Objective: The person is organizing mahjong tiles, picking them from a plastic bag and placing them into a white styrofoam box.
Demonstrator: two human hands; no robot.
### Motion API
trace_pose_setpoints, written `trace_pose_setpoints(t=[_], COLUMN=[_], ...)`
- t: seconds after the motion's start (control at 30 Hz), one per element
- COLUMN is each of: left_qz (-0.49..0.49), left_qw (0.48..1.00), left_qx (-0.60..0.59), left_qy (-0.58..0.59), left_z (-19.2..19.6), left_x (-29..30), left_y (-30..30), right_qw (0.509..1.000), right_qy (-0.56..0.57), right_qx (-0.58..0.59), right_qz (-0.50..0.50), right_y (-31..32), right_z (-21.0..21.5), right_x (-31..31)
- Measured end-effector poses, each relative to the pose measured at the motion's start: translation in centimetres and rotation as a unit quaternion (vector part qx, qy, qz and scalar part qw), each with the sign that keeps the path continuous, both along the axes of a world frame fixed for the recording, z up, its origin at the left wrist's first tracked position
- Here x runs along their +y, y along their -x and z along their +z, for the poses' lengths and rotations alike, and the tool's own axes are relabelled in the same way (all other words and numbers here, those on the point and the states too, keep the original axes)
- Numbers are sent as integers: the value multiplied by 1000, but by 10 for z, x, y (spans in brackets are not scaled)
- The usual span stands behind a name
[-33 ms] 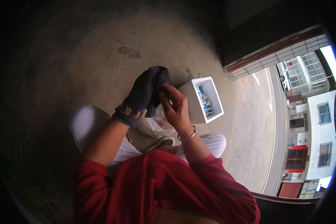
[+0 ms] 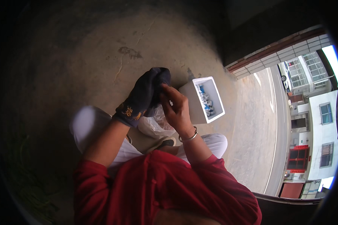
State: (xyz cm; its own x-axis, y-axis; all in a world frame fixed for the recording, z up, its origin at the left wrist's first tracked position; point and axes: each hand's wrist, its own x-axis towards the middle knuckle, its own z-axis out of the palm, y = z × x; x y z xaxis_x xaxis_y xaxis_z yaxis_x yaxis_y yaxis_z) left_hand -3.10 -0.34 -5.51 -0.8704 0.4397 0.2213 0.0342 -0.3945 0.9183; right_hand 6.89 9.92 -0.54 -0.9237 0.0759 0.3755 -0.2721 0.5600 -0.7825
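A dark sock [image 2: 141, 93] with a gold pattern near its cuff is pulled over my left hand, right down to the wrist. My left forearm [image 2: 107, 142] leads up into it, and the cloth hides the fingers inside. My right hand [image 2: 178, 109] reaches the far end of the sock from the right, its thumb and fingers closed together on the dark fabric. A silver bangle [image 2: 189, 135] circles the right wrist. Just below both hands, a crumpled translucent plastic bag [image 2: 156, 127] with something pinkish inside sits between my knees.
A white foam box [image 2: 193, 99] with several small blue-and-white items [image 2: 205, 100] stands on the concrete floor [image 2: 97, 56], to the right of my hands. My shoe [image 2: 168, 142] shows below the bag. Beyond a tiled threshold [image 2: 279, 56] lies a road with buildings.
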Motion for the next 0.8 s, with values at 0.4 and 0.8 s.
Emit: trace_pose_setpoints(t=[0.4,0.8], left_qz=[-57,-166], left_qw=[971,964], left_qx=[-219,-172], left_qy=[-72,-114], left_z=[22,0], left_x=[-6,5], left_y=[-22,-27], right_qw=[999,993], right_qy=[-17,-98], right_qx=[1,66], right_qz=[-48,-16], right_y=[9,7], right_z=[-5,-1], right_x=[14,22])
